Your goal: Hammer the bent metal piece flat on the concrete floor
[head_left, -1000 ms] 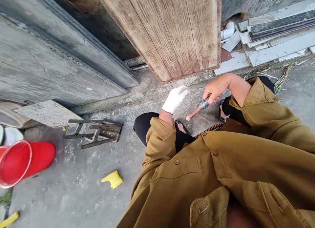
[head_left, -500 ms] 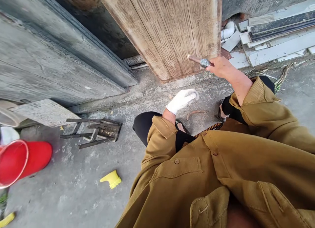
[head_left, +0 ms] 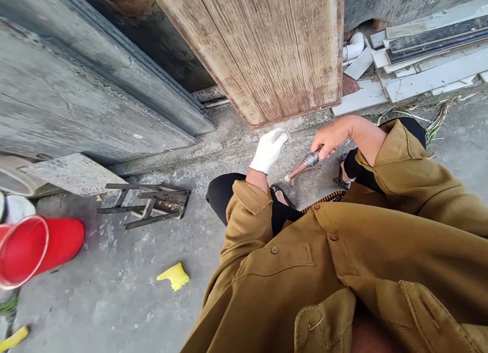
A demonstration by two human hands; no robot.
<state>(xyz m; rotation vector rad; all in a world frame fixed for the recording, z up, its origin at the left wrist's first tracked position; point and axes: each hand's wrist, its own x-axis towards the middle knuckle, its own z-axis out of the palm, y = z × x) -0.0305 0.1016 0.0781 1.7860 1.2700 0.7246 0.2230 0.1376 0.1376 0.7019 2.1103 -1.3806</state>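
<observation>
Bare fingers (head_left: pixel 320 149) of the right hand (head_left: pixel 331 135) are closed firmly around a reddish-brown stick (head_left: pixel 298 170), with no gap between them and what they grip. Just beyond the fingers, a tight coil of grey wire (head_left: pixel 311 159) wraps the stick, whose pale end slants down and left, in front of the feet. The left hand (head_left: pixel 268 151), in a white glove, is near the stick but apart from its wood; its fingers are bent inward and close together, and whether they pinch anything thin cannot be told. Beneath the stick, partly covered by it, a thinner curved twig (head_left: pixel 315 168) lies on the concrete ground (head_left: pixel 125 297), between the left foot (head_left: pixel 281 194) and the right foot (head_left: pixel 342 173). Past the hands stands a worn wooden panel (head_left: pixel 282 58), its lower edge near the ground; to its right lie stacked boards (head_left: pixel 430 81) and a bent white pipe (head_left: pixel 355 45), with dry stalks (head_left: pixel 438 118) in front of the stack. Well off to the left are a small wooden stool (head_left: pixel 168 195) lying over, a speckled board (head_left: pixel 72 175) and a red bucket (head_left: pixel 64 244). Nearer the body, a ragged yellow piece (head_left: pixel 175 277) rests on the concrete.
</observation>
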